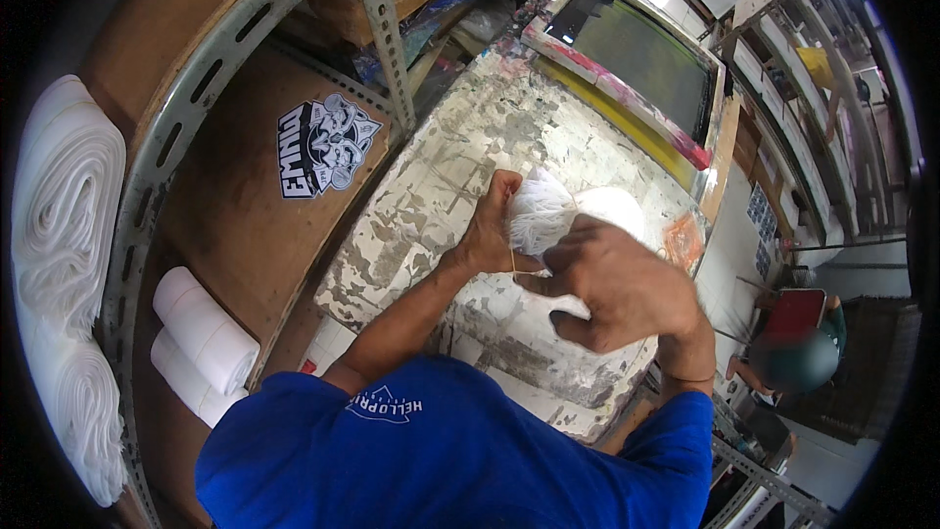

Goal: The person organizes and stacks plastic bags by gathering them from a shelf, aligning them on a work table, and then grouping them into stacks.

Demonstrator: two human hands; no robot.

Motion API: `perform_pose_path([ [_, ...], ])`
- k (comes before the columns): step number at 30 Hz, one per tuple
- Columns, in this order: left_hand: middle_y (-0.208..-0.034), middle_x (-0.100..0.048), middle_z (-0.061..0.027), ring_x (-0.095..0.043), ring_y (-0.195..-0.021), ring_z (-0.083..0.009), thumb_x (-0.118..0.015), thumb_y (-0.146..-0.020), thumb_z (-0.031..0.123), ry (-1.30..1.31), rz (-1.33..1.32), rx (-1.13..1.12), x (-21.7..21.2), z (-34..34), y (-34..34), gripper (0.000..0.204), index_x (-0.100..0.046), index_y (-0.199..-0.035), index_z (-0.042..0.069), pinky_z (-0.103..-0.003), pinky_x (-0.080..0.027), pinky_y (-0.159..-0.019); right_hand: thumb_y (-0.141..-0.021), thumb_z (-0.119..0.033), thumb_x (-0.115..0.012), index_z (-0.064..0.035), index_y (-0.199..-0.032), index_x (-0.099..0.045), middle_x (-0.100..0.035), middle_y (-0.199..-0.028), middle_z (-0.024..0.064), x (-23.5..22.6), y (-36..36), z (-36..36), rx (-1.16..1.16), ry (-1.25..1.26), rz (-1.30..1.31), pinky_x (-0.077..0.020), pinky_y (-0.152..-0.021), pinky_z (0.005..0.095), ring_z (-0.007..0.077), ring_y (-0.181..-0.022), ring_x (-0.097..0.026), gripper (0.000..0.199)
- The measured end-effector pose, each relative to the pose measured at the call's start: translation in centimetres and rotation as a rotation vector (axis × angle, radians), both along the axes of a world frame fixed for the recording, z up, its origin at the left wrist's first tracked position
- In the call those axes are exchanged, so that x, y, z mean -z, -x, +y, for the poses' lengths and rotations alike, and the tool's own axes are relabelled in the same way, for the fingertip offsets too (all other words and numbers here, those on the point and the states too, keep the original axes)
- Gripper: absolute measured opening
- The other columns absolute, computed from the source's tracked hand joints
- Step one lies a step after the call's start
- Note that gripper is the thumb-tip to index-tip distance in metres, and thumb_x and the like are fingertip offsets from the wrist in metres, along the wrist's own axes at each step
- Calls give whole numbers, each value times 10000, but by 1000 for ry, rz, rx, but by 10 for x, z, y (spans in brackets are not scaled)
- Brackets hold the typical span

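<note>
Left hand (487, 230) grips the white thread bundle (539, 211) from 9 o'clock; right hand (619, 286), at 5 o'clock, is clenched on its lower end. The bundle hangs over the flaking worktable (431, 186). Risk: loose strands snagging on the crusted paint and fraying.

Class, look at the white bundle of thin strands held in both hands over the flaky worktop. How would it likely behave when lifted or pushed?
The white bundle of strands would probably flop, since its loose ends fan out past the left hand. It looks light for its bulk: the right hand holds it with no visible strain. Pushed across the worktop, it would likely drag and spread rather than roll.
</note>
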State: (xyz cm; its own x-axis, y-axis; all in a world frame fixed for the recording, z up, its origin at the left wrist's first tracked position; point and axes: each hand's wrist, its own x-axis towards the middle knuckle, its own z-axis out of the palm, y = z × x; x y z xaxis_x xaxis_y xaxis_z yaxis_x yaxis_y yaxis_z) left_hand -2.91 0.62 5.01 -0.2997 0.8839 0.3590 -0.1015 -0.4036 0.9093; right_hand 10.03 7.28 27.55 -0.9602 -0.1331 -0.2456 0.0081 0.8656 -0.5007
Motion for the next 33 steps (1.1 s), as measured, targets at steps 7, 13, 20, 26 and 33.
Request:
perform_pose_path([
  [7, -1028, -594, -107, -593, -946, -174, -957, -462, 230, 20, 18, -25, -1, -3, -4, 910, -402, -1160, 51, -339, -488, -838, -803, -187, -695, -64, -671, -699, -568, -680, 37, 5, -53, -25, 367, -353, 96, -344, -962, 492, 210, -745, -585, 181],
  [13, -1013, -617, -111, -617, -936, -201, -920, -430, 222, 69, 147, -25, -5, -2, -6, 903, -424, -1161, 39, -350, -491, -853, -727, -145, -643, -16, -611, -672, -640, -850, 73, 19, -66, 17, 596, -510, 337, -335, -1015, 546, 207, -911, -612, 175],
  [20, -1006, -632, -119, -632, -937, -210, -921, -417, 214, 73, 190, 26, -7, -4, -9, 906, -425, -1157, 49, -347, -494, -857, -680, -211, -638, -22, -640, -695, -663, -1236, 130, 29, -68, 56, 574, -486, 277, -314, -1067, 603, 269, -1031, -648, 201],
  [26, -1016, -616, -107, -614, -942, -201, -929, -415, 198, 101, 149, -17, -12, -6, -9, 919, -421, -1166, 50, -346, -487, -857, -797, -239, -661, -8, -640, -659, -692, -826, 170, 27, -74, 74, 715, -143, -68, -441, -938, 500, 308, -716, -632, 280],
  [33, -1071, -583, -103, -576, -997, -202, -919, -433, 156, 62, -33, -61, -3, 0, -14, 931, -407, -1202, 48, -352, -462, -906, -714, -187, -773, 0, -900, -680, -545, -671, 99, 54, -124, 26, 631, 380, 237, -434, -635, 371, 266, -643, -533, 280],
])
